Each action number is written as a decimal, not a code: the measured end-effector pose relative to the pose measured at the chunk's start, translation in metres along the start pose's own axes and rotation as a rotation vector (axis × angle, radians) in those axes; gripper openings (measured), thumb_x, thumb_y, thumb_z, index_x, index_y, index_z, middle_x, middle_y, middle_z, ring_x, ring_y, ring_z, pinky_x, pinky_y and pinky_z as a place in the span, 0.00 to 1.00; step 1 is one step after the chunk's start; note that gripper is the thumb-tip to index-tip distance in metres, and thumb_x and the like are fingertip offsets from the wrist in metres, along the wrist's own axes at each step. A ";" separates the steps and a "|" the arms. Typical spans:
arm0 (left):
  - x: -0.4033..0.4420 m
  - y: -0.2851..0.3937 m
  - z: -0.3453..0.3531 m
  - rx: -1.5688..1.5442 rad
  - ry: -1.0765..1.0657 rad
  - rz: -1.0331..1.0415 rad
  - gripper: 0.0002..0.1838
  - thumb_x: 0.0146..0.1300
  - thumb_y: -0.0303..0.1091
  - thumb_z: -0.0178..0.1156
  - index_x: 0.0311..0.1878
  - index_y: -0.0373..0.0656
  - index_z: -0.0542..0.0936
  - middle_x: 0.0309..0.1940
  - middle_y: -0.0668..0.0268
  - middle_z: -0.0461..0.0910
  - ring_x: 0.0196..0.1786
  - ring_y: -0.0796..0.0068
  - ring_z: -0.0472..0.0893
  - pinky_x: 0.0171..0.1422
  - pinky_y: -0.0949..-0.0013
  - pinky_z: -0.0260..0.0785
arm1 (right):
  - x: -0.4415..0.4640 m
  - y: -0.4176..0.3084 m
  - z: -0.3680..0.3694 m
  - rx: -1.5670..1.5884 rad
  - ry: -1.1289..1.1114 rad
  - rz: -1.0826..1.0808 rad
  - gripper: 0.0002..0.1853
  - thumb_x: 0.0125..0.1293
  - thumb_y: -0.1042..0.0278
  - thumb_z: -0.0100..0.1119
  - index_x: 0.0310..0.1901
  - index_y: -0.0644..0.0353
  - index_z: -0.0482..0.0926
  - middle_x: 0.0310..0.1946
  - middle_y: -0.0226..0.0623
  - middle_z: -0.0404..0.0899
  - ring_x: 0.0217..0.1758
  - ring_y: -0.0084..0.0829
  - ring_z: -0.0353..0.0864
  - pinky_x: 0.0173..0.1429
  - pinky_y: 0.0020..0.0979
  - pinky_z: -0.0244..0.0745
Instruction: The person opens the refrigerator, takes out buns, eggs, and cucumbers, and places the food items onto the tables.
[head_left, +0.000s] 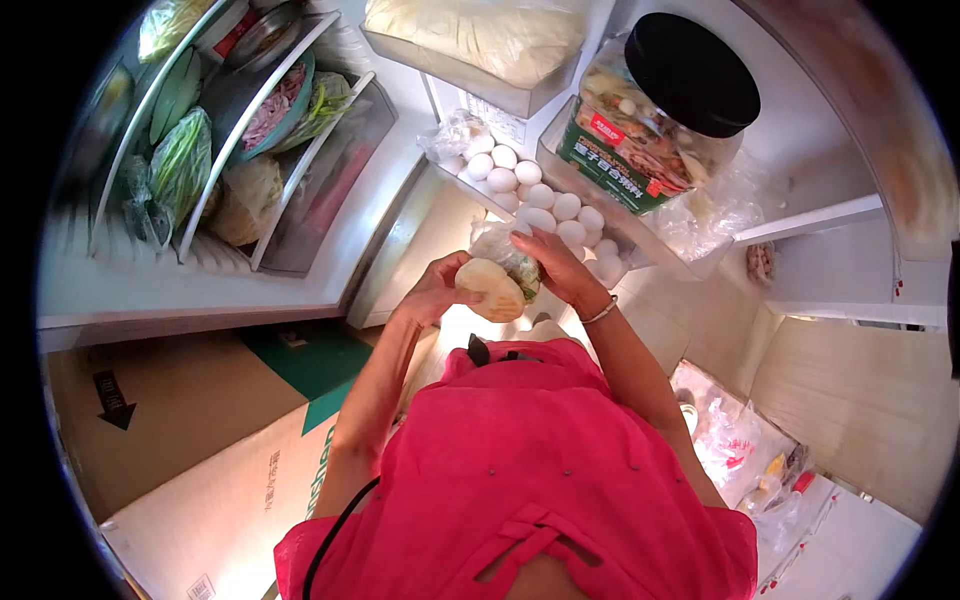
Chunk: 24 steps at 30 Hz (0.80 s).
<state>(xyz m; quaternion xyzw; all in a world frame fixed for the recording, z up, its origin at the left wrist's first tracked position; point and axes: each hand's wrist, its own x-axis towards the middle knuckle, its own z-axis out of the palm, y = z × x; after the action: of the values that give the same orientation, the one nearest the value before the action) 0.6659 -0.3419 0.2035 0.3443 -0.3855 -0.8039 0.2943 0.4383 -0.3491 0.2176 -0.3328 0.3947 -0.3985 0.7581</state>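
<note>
My left hand (436,290) pinches the edge of a round, pale flat bread (490,290) with light brown marks. Just to its right, my right hand (555,262) grips a clear plastic bag (508,250) with something green inside, partly behind the bread. Bread and bag overlap in front of my chest. Directly beyond my hands, several white eggs (537,196) lie in a door bin of the open fridge. My right fingers are close to the nearest eggs.
A black-lidded plastic jar (655,110) stands in the door bin at the right. Bagged vegetables (181,165) and a bowl (280,105) sit on the fridge shelves at the left. Below are a cardboard box (170,410) and plastic bags (725,435) on a white surface at the lower right.
</note>
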 end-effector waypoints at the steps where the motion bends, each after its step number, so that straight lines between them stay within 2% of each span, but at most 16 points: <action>1: 0.002 0.001 -0.002 0.038 -0.006 -0.006 0.22 0.46 0.16 0.70 0.45 0.42 0.76 0.42 0.70 0.80 0.47 0.77 0.79 0.56 0.70 0.73 | 0.000 -0.002 0.001 -0.053 -0.018 -0.026 0.26 0.66 0.55 0.59 0.57 0.69 0.73 0.49 0.35 0.77 0.50 0.21 0.75 0.53 0.25 0.72; 3: 0.004 0.004 -0.004 0.093 -0.030 -0.005 0.21 0.46 0.18 0.71 0.44 0.42 0.77 0.42 0.70 0.80 0.46 0.78 0.79 0.56 0.70 0.73 | 0.002 -0.006 -0.002 -0.159 -0.052 -0.079 0.21 0.67 0.63 0.57 0.56 0.68 0.72 0.48 0.34 0.78 0.50 0.22 0.77 0.54 0.25 0.73; 6: 0.007 0.011 -0.003 0.136 -0.059 0.006 0.20 0.46 0.19 0.72 0.43 0.42 0.78 0.40 0.71 0.81 0.46 0.79 0.79 0.56 0.70 0.73 | 0.005 -0.014 -0.006 -0.416 0.025 -0.041 0.23 0.62 0.68 0.57 0.57 0.72 0.71 0.49 0.37 0.78 0.50 0.23 0.77 0.53 0.25 0.74; 9: 0.010 0.014 -0.003 0.153 0.002 0.046 0.19 0.48 0.18 0.70 0.43 0.43 0.78 0.40 0.72 0.81 0.47 0.79 0.79 0.56 0.70 0.73 | 0.020 -0.001 -0.010 -0.585 0.278 -0.222 0.26 0.58 0.61 0.61 0.54 0.73 0.74 0.43 0.39 0.78 0.43 0.26 0.77 0.47 0.28 0.73; 12: 0.018 0.008 -0.013 0.077 0.168 0.153 0.19 0.50 0.18 0.69 0.46 0.43 0.78 0.42 0.71 0.81 0.48 0.78 0.80 0.58 0.69 0.72 | 0.050 0.006 -0.035 -0.315 0.269 -0.289 0.25 0.61 0.60 0.59 0.53 0.72 0.75 0.47 0.42 0.78 0.47 0.31 0.77 0.52 0.32 0.72; 15: 0.018 0.013 -0.015 -0.058 0.264 0.236 0.20 0.51 0.18 0.68 0.48 0.43 0.77 0.44 0.70 0.81 0.49 0.77 0.80 0.59 0.69 0.72 | 0.097 0.018 -0.054 -0.258 0.450 -0.525 0.25 0.60 0.70 0.58 0.58 0.70 0.71 0.49 0.41 0.78 0.49 0.33 0.79 0.51 0.31 0.77; 16: 0.016 0.015 -0.014 -0.096 0.274 0.242 0.20 0.52 0.18 0.68 0.49 0.43 0.77 0.46 0.68 0.81 0.49 0.75 0.80 0.60 0.68 0.72 | 0.105 0.014 -0.051 -0.317 0.590 -0.383 0.24 0.60 0.72 0.58 0.59 0.67 0.71 0.51 0.40 0.77 0.51 0.35 0.78 0.52 0.33 0.77; 18: 0.017 0.013 -0.016 -0.134 0.265 0.254 0.21 0.53 0.18 0.67 0.50 0.43 0.77 0.47 0.67 0.81 0.50 0.74 0.80 0.60 0.67 0.72 | 0.149 0.033 -0.066 -0.223 0.669 -0.414 0.24 0.60 0.72 0.58 0.59 0.67 0.70 0.52 0.41 0.76 0.51 0.35 0.78 0.52 0.33 0.77; 21: 0.023 0.014 -0.012 -0.187 0.274 0.273 0.21 0.55 0.19 0.67 0.52 0.42 0.75 0.48 0.66 0.80 0.52 0.73 0.80 0.61 0.67 0.72 | 0.167 0.038 -0.054 -0.164 0.805 -0.558 0.25 0.59 0.70 0.60 0.58 0.70 0.69 0.53 0.45 0.75 0.51 0.37 0.77 0.53 0.34 0.76; 24: 0.039 0.017 -0.006 -0.237 0.285 0.293 0.22 0.56 0.20 0.66 0.54 0.41 0.73 0.50 0.64 0.79 0.54 0.72 0.79 0.62 0.66 0.71 | 0.162 0.034 -0.050 -0.234 0.835 -0.477 0.26 0.58 0.68 0.61 0.57 0.72 0.69 0.52 0.49 0.75 0.51 0.37 0.77 0.53 0.34 0.75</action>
<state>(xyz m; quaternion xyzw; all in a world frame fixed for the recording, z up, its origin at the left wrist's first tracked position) 0.6512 -0.3825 0.2021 0.3578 -0.2887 -0.7354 0.4978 0.4670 -0.4836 0.1130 -0.3086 0.6196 -0.6133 0.3803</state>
